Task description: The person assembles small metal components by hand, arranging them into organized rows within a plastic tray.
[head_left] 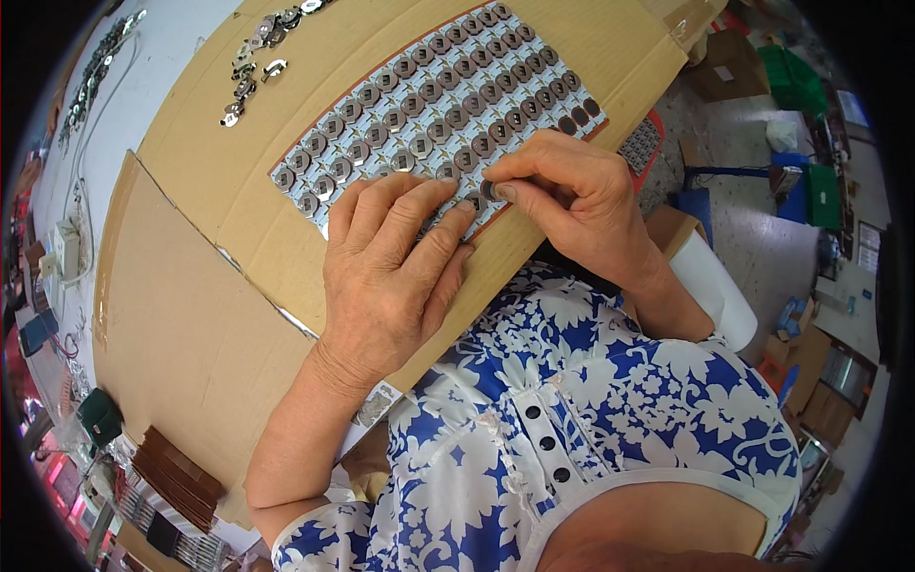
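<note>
A white board with a reddish-brown edge (323,227) lies at a slant on the cardboard, set with rows of small round grey-brown discs (404,67). My left hand (386,272) lies palm down over its near left part, fingers spread, fingertips touching the discs there. Between the thumb and forefinger of my right hand (586,195) is a small dark round disc (489,191), held at the board's near edge just right of my left fingertips. A few darker discs (579,115) sit at the right end of the board. My left palm and fingers hide some of the near rows.
Cardboard (191,296) covers the worktable, with a seam running across its left part. Loose metal clips (272,33) lie beyond the board. Brown strips (176,477) are stacked at lower left. A red tray (656,157) with a similar board stands beyond the table's right edge.
</note>
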Tool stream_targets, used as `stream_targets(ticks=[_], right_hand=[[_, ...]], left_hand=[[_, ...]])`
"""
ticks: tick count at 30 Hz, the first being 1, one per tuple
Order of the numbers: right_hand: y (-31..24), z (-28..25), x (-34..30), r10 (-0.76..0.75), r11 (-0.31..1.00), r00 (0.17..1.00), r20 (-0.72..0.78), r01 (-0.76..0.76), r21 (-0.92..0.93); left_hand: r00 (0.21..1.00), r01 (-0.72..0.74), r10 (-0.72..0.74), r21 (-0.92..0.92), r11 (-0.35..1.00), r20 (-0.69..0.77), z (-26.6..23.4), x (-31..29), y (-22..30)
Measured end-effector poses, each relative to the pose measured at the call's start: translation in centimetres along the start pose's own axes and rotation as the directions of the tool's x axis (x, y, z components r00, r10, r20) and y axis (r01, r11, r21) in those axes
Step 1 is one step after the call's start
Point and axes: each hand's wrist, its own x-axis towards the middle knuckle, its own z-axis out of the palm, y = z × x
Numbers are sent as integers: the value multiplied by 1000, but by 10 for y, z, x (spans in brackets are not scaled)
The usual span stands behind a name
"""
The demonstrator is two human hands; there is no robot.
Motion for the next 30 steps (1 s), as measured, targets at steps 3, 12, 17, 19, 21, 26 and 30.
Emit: stream_targets(ticks=[3, 12, 17, 19, 21, 26, 30], right_hand=[[2, -2, 4, -46, 999, 997, 61, 47, -15], [-7, 1, -1, 56, 998, 998, 25, -55, -17], [-3, 3, -3, -27, 996, 1000, -1, 26, -83], [-3, 2, -3, -80, 989, 997, 0, 80, -121], [-6, 3, -5, -214, 940, 976, 32, 215, -266], [1, -23, 17, -106, 991, 984, 142, 117, -72], [43, -50, 82, -98, 973, 969, -228, 46, -225]], left_hand=[[1000, 7, -7, -3, 1000, -4, -1, -1, -1], [1000, 8, -8, -6, 1000, 6, -1, 1, 1], [999, 34, -35, 22, 999, 30, 0, 3, 4], [998, 41, -42, 26, 999, 38, -2, 4, 6], [998, 43, -44, 32, 999, 42, -5, 4, 10], [997, 56, -58, 37, 998, 59, -5, 3, 9], [997, 62, -64, 47, 997, 39, -4, 3, 11]])
